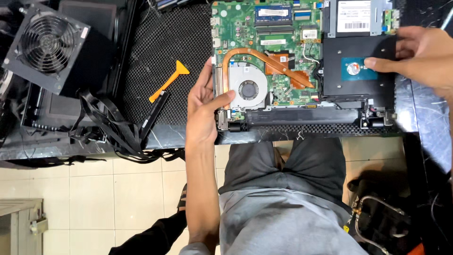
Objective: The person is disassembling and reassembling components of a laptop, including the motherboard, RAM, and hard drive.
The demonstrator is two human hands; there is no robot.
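laptop base [302, 118] lies opened, motherboard [264, 42] and fan [248, 89] still in; left hand [203, 108] grasps its left edge, right hand [420, 54] its right side.

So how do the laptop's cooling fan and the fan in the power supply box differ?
The cooling fan is small, bare-bladed and set flat in the opened laptop, with the left hand thumb beside it. The power supply fan is larger, behind a wire grille, sits tilted and no hand touches it. Both are round and black.
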